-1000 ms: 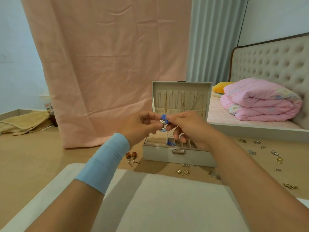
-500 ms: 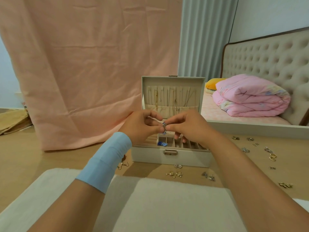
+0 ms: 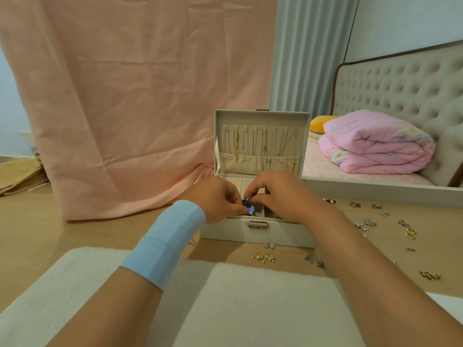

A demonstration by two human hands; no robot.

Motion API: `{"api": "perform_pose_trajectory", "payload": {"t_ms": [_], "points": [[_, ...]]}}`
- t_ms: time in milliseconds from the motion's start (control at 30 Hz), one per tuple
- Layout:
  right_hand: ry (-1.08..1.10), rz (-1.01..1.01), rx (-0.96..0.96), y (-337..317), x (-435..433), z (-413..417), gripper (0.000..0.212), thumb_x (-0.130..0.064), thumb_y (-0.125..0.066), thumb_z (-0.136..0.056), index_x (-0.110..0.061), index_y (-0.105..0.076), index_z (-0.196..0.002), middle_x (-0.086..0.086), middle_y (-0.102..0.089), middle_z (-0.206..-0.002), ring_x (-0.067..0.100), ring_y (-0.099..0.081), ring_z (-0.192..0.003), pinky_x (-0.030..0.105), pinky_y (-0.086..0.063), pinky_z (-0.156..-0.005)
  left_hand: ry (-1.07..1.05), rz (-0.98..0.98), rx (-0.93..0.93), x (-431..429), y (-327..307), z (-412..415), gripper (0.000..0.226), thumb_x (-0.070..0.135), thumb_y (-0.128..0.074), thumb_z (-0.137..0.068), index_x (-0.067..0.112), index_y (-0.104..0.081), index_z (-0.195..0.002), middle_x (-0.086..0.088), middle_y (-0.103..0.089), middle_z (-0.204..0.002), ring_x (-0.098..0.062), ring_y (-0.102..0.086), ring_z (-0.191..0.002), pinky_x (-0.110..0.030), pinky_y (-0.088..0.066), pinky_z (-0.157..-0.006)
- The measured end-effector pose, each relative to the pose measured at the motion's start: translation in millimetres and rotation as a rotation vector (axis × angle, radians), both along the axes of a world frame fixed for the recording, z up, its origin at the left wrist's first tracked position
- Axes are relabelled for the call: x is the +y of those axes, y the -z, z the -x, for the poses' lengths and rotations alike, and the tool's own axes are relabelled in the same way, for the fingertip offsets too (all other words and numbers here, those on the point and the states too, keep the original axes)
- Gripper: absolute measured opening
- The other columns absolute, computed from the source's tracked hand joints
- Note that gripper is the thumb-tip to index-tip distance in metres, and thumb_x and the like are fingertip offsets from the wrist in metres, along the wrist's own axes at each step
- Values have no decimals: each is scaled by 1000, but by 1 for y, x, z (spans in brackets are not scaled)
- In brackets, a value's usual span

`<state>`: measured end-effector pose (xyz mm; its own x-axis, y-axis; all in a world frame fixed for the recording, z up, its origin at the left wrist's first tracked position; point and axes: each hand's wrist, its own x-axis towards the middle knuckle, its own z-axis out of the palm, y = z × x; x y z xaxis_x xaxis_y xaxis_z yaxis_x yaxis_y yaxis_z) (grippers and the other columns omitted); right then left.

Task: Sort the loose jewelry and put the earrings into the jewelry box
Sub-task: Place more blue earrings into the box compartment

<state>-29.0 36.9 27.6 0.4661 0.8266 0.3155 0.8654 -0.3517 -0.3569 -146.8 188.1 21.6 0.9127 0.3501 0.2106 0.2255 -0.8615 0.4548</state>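
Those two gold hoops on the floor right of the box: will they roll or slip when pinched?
The gold hoops look thin, rigid, probably light. Seemingly flat on the smooth floor, they would likely slide, not roll, if nudged.

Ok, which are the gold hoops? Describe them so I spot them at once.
Start at the open jewelry box on the floor beside the bed. Right of it lies a scatter of loose jewelry; the gold hoops sit near its right side. They are two plain yellow rings together, while the nearest pieces are silvery and ornate.
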Motion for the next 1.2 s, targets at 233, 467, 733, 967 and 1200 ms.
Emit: {"api": "perform_pose_trajectory", "payload": {"t_ms": [233, 467, 733, 967, 1200], "points": [[-64, 138, -180, 0, 4, 8, 31, -13, -66, -95, -36, -78, -110, -12, -70, -112, 12, -62, -98, 36, -54, -84, 81, 105, -19, 13, -8, 8, 9, 34, -79, -78, 32, -71, -80, 17, -65, -79, 19, -52, -64, -3, -38, -54], [10, 111, -112, -3, -1, 4, 28, -17, -64, -96, -40, -78, -106, -12, -71, -111, 13, -64, -95, 37, -56, -82, 9, 113, -8, -4, 4, -3, 23, 49, -81, -70, 31, -69, -77, 14, -67, -77, 3, -60, -68, -26, -53, -71], [0, -22, 102, -3, -4, -2, 31, -10, -58, -94, -36, -74, -92, -19, -65, -99, -6, -55, -74, 17, -42, -68, 11, 118, 17, -3, 5, -4, 22, 48, -80, -73, 31, -67, -80, 14, -68, -76, -4, -62, -71, -27, -53, -72], [-89, 80, 230, -2, -3, -4, 14, -19, -77, -87, -32, -81, -84, -19, -73, -78, -12, -62, -73, 2, -42, -53, 99, 76, 16, 7, 0, 2, 18, 32, -68, -87, 42, -69, -102, 23, -60, -93, 2, -57, -82, -25, -51, -81], [-92, 48, 224, -2, -2, -1, 14, -22, -76, -84, -32, -77, -74, -21, -72, -73, -4, -66, -72, 10, -47, -58, 112, 121, 40, 8, 2, 1, 13, 37, -63, -89, 48, -70, -89, 21, -65, -92, 3, -60, -86, -28, -52, -84]]}}
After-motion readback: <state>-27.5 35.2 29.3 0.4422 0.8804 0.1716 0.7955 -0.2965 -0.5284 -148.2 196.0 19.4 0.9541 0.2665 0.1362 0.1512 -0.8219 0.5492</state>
